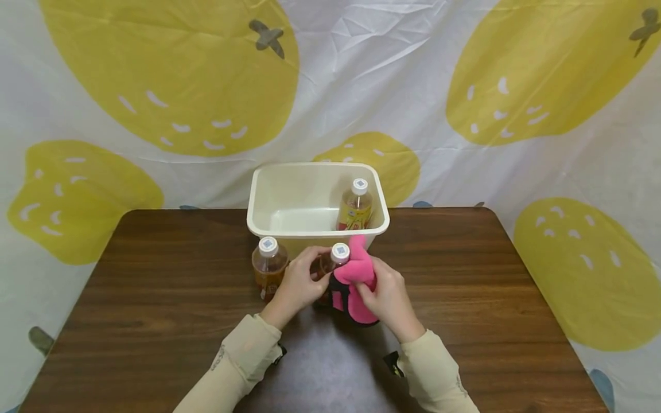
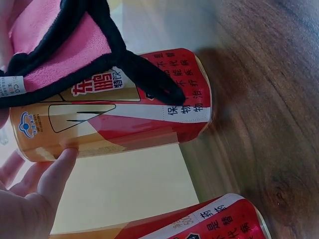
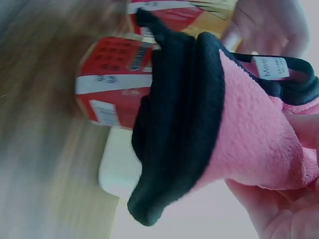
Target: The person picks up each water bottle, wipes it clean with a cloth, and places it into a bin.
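Observation:
My left hand (image 1: 302, 281) grips the upper part of a drink bottle (image 2: 149, 119) with a white cap and a red and gold label. The bottle stands upright on the table, just in front of the bin. In my right hand (image 1: 388, 291) is a pink plush cloth (image 1: 358, 275) with black trim, pinched between thumb and fingers and held against the bottle's right side. A small white tag (image 3: 271, 67) shows on the cloth. Part of the bottle is hidden behind the cloth and my left fingers. Another such bottle (image 1: 269, 269) stands left of my left hand.
A cream plastic bin (image 1: 299, 232) sits at the table's back edge, with one bottle (image 1: 356, 207) standing in its right end. The brown wooden table (image 1: 465, 321) meets a white curtain (image 1: 361, 69) with yellow fruit shapes behind it.

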Demonstrator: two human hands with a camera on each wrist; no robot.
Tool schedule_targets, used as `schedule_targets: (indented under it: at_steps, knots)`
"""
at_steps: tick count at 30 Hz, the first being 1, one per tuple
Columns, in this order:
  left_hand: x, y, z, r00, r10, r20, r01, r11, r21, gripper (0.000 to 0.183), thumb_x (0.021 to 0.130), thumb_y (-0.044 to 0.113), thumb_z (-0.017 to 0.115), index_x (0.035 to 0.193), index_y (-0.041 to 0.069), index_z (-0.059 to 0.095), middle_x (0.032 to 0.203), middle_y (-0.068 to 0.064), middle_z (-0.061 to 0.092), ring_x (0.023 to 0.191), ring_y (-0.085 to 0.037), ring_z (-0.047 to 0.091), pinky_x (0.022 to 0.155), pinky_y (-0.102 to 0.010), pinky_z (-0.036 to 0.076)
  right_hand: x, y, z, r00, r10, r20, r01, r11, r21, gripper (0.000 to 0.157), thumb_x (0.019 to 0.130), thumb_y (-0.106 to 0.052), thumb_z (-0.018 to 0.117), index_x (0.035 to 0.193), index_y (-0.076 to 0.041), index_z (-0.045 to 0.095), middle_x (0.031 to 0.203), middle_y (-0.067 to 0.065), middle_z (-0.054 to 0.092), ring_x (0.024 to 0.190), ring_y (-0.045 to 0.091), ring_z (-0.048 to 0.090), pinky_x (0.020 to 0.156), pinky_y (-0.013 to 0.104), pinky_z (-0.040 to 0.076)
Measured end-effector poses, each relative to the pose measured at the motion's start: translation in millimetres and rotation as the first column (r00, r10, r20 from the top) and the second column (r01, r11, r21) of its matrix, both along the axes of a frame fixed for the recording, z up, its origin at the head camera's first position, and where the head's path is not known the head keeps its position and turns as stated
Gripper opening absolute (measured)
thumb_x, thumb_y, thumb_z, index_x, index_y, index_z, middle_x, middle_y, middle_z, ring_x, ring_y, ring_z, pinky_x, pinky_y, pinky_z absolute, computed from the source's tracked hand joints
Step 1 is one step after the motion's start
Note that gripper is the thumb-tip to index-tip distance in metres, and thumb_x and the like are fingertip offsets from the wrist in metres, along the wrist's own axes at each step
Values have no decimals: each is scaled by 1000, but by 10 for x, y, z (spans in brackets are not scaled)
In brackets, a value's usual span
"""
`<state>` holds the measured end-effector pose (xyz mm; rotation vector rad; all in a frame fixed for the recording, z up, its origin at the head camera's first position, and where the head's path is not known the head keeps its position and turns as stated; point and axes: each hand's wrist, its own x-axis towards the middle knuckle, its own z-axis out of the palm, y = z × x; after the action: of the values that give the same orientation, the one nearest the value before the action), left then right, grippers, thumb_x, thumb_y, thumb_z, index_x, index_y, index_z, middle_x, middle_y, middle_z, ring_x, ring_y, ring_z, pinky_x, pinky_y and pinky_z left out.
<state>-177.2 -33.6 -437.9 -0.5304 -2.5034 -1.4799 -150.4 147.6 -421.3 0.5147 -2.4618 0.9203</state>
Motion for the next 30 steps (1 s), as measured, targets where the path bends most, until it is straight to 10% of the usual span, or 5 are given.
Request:
schedule_targets:
  at_steps: [13, 30]
  knots:
    - [6, 0, -11, 1000, 9, 5, -9, 1000, -20, 40, 75, 17, 73, 111, 8, 58, 108, -10, 59, 95, -23, 58, 69, -33, 53, 21, 39, -738, 965, -36, 261, 18, 997, 72, 22, 65, 3, 69, 83, 1, 56, 73, 14, 63, 67, 29, 62, 59, 41, 50]
    - [66, 226, 23, 978, 209, 25, -206, 974, -90, 63, 60, 54, 77, 105, 17, 53, 102, 3, 58, 91, -20, 60, 71, -37, 48, 58, 34, -758, 946, -80, 314, 74, 997, 31, 21, 67, -1, 71, 85, 0, 60, 73, 12, 64, 64, 23, 58, 58, 36, 49]
